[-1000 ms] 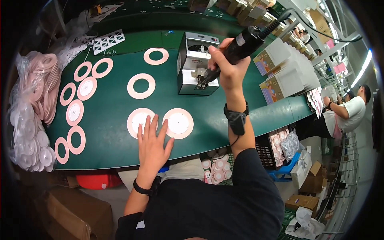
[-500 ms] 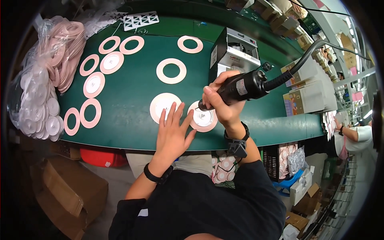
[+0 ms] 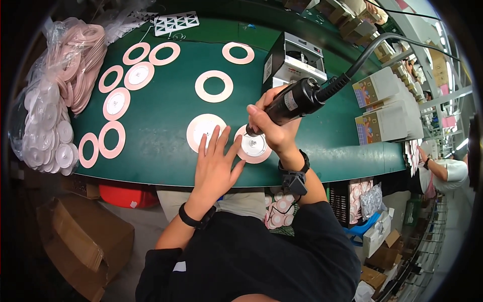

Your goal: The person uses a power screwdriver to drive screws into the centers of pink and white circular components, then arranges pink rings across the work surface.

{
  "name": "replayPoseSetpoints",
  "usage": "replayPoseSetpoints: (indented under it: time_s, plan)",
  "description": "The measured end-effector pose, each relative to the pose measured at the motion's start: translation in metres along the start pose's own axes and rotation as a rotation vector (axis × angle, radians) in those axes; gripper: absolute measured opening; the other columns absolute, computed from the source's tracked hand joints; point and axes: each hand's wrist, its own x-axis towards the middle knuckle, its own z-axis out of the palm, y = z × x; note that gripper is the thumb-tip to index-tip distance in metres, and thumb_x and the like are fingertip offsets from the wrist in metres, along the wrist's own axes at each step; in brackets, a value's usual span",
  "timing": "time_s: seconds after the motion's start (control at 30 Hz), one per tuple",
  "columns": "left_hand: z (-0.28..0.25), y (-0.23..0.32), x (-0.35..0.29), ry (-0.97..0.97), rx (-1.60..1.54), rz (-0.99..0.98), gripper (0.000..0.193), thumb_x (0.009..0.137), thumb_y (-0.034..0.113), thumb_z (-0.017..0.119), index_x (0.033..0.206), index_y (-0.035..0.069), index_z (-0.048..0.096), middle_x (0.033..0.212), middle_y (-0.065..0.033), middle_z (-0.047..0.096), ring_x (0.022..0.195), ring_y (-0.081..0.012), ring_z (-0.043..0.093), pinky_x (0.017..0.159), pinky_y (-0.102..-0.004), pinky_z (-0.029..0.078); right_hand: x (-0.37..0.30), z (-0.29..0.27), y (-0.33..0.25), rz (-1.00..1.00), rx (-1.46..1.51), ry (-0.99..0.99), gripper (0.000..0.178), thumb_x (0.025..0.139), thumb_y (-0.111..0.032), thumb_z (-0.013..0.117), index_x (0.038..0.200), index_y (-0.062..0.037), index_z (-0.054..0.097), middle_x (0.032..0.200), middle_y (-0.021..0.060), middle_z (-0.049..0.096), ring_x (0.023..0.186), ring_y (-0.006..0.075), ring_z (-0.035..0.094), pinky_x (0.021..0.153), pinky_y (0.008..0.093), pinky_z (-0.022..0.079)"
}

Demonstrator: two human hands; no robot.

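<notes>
My right hand [image 3: 275, 128] is wrapped round a black electric screwdriver [image 3: 294, 103] with a thick cable. Its tip points down at a pink-rimmed white disc [image 3: 254, 150] on the green table. My left hand [image 3: 216, 163] lies flat with fingers spread. Its fingertips overlap the lower edge of a second pink-rimmed disc [image 3: 204, 132], and its index finger reaches the edge of the disc under the screwdriver. Beyond them lie a pink ring [image 3: 200, 86] and another pink ring [image 3: 226, 53]. Whether the tip touches a screw is too small to tell.
Several pink rings and white-centred discs lie at the left of the table [image 3: 161, 131]. Left of them are plastic bags of rings [image 3: 83, 60] and white discs [image 3: 43, 136]. A black-and-silver machine [image 3: 297, 63] stands behind my right hand. Printed boxes [image 3: 390, 123] are stacked at right; a co-worker sits beyond.
The screwdriver has tilted slightly, and my right hand has shifted a little left. My left hand keeps its place on the discs. The whole view has drifted slightly.
</notes>
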Motion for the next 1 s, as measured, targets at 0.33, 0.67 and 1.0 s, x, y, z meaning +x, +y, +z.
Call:
replayPoseSetpoints:
  time_s: [0.33,0.67,1.0]
  plan:
    - [0.004,-0.003,-0.003,0.004,-0.017,0.001,0.056,0.089,0.031,0.069,0.141,0.013,0.055,0.151,-0.0175,0.042,0.146,-0.0373,0.032,0.119,-0.0545,0.021,0.018,-0.044,-0.047,-0.345,-0.186,0.251,0.032,0.088,0.005,0.063,0.115,-0.0029,0.049,0.069,0.007,0.055,0.051,0.0151,0.053,0.052,0.0334,0.049]
    - [0.002,-0.001,-0.001,-0.006,-0.012,-0.002,0.054,0.09,0.032,0.067,0.14,0.012,0.056,0.15,-0.0172,0.043,0.145,-0.0368,0.033,0.119,-0.0541,0.022,0.067,-0.079,-0.05,-0.262,-0.225,0.273,0.023,0.087,0.004,0.064,0.106,-0.0023,0.053,0.072,0.0051,0.051,0.049,0.014,0.048,0.051,0.0325,0.045]
    - [0.003,-0.003,-0.001,-0.016,-0.036,-0.017,0.057,0.089,0.032,0.069,0.142,0.015,0.055,0.152,-0.0166,0.041,0.146,-0.0365,0.031,0.119,-0.054,0.021,-0.025,-0.025,-0.03,-0.188,0.023,-0.018,0.031,0.087,0.005,0.059,0.112,-0.0033,0.043,0.072,0.006,0.049,0.048,0.0144,0.046,0.051,0.0329,0.046]
